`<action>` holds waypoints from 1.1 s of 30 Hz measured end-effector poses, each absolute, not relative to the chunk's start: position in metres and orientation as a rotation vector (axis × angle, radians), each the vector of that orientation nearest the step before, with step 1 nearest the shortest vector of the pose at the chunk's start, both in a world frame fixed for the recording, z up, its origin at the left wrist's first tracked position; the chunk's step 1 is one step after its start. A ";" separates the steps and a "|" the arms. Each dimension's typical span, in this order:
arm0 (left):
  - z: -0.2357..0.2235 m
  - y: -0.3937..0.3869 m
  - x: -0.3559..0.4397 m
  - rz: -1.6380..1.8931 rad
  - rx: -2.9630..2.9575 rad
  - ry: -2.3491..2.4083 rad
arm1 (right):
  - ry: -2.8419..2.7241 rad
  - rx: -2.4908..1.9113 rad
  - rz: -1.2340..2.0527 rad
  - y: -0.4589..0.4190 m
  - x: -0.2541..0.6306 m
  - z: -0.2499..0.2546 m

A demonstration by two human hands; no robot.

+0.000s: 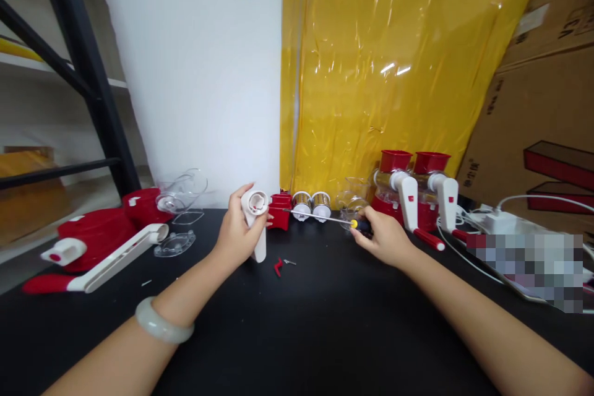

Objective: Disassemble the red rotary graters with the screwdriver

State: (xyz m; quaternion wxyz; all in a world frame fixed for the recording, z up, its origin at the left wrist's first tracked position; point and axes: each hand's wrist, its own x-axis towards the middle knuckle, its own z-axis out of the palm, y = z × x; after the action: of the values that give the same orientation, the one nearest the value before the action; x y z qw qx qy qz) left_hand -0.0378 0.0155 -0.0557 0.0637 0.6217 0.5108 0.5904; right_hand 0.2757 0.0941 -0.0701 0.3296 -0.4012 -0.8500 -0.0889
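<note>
- The left hand (236, 229) pinches a white crank piece (260, 250) between thumb and fingers, its round socket facing the viewer.
- The right hand (383, 236) is closed around the handle of a screwdriver (354, 224), whose shaft points toward the left hand, its tip apart from the socket.
- Both grips are above a matte black tabletop (325, 328); just below and right of the left grip lie a small red part (278, 267) and a small metal piece (289, 262).
- Between and beyond the grips stand two metal drums (311, 205), with a red part (279, 218) next to them.
- Left of the left grip lie a long white crank (125, 258) and a red housing (99, 232).
- Right of the right grip stand two red-and-white machines (396, 162), then a white plug (499, 221) with cables.
- Behind the left grip rises a white panel (199, 62); behind the right, shiny yellow sheeting (394, 62).
- A black metal frame (77, 31) stands far left of the grips, a large cardboard box (552, 105) far right.
</note>
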 end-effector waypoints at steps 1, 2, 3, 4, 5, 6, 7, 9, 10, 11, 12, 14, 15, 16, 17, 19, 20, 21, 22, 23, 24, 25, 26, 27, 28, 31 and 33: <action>-0.057 0.016 -0.036 1.864 1.854 1.479 | -2.230 -1.009 -0.259 0.091 0.274 -0.069; -0.059 0.017 -0.035 1.931 1.838 1.434 | -2.240 -0.965 -0.284 0.088 0.273 -0.069; -0.060 0.017 -0.034 1.988 1.828 1.403 | -2.251 -0.919 -0.303 0.085 0.272 -0.068; -0.060 0.018 -0.033 2.032 1.826 1.385 | -2.263 -0.873 -0.317 0.083 0.271 -0.068; -0.061 0.018 -0.033 2.058 1.832 1.378 | -2.272 -0.830 -0.333 0.082 0.270 -0.068; -0.062 0.018 -0.033 2.072 1.843 1.386 | -2.278 -0.791 -0.353 0.081 0.270 -0.069; -0.063 0.018 -0.033 2.073 1.856 1.408 | -2.281 -0.760 -0.376 0.080 0.270 -0.069; -0.064 0.018 -0.034 2.041 1.886 1.482 | -2.281 -0.725 -0.418 0.080 0.270 -0.069; -0.065 0.018 -0.034 2.015 1.898 1.521 | -2.277 -0.723 -0.429 0.080 0.270 -0.069; -0.065 0.017 -0.034 1.988 1.908 1.554 | -2.271 -0.726 -0.432 0.080 0.271 -0.069; -0.065 0.017 -0.034 1.963 1.919 1.584 | -2.266 -0.730 -0.432 0.081 0.271 -0.069; -0.065 0.015 -0.033 1.923 1.945 1.626 | -2.263 -0.735 -0.432 0.081 0.272 -0.069; -0.064 0.014 -0.032 1.906 1.962 1.645 | -2.265 -0.733 -0.435 0.082 0.272 -0.069; -0.063 0.014 -0.032 1.887 1.981 1.665 | -2.268 -0.729 -0.440 0.082 0.273 -0.069; -0.063 0.013 -0.031 1.866 2.001 1.684 | -2.271 -0.724 -0.448 0.083 0.273 -0.069; -0.062 0.013 -0.031 1.819 2.040 1.721 | -2.281 -0.714 -0.476 0.083 0.275 -0.068; -0.062 0.013 -0.031 1.792 2.062 1.741 | -2.285 -0.709 -0.500 0.084 0.276 -0.067; -0.062 0.013 -0.031 1.764 2.084 1.758 | -2.288 -0.707 -0.530 0.084 0.276 -0.066; -0.062 0.013 -0.032 1.735 2.105 1.773 | -2.289 -0.708 -0.565 0.084 0.277 -0.065; -0.061 0.013 -0.032 1.702 2.125 1.790 | -2.286 -0.711 -0.603 0.084 0.278 -0.064; -0.061 0.013 -0.032 1.665 2.143 1.810 | -2.280 -0.715 -0.638 0.084 0.278 -0.064; -0.061 0.012 -0.032 1.626 2.159 1.831 | -2.273 -0.718 -0.666 0.084 0.278 -0.064; -0.060 0.012 -0.032 1.586 2.176 1.852 | -2.270 -0.719 -0.680 0.084 0.279 -0.064; -0.060 0.011 -0.032 1.549 2.192 1.870 | -2.267 -0.719 -0.674 0.084 0.279 -0.064; -0.059 0.011 -0.031 1.518 2.208 1.887 | -2.265 -0.716 -0.641 0.084 0.278 -0.065; -0.058 0.010 -0.031 1.466 2.237 1.916 | -2.226 -0.675 -0.394 0.086 0.277 -0.067; -0.058 0.010 -0.032 1.457 2.222 1.921 | -2.131 -0.638 -0.169 0.088 0.276 -0.068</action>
State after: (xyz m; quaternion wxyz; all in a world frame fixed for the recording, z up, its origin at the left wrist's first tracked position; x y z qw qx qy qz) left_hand -0.0319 0.0099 -0.0580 -0.0685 0.6762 0.5845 0.4432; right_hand 0.2764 0.0876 -0.0676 0.4396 -0.2567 -0.8580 -0.0682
